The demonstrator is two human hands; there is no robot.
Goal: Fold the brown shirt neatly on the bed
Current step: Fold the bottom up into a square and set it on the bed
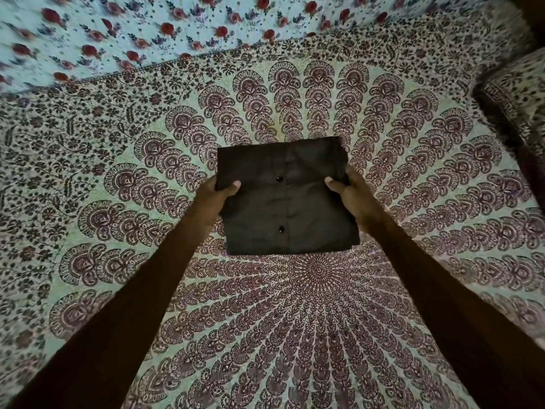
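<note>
Both our hands pinch the shirt (287, 199) by its side edges — left hand (219, 193) on the left edge with the thumb lying over the top cloth, right hand (343, 187) on the right edge in the same grip. It sits at the middle of the frame as a tight, near-square packet, two buttons (279, 180) showing down its front, its corners square. Whether it rests flat on the bed (295, 320) or is held just above it, we cannot tell.

We judge the folding all but done — this looks like the last step, placing or squaring the packet. Next we would need to lower it evenly, let go with both thumbs together, then press the top flat so no layer slips.

Open patterned sheet lies on every side; a pillow (519, 93) sits well apart at the upper right.
</note>
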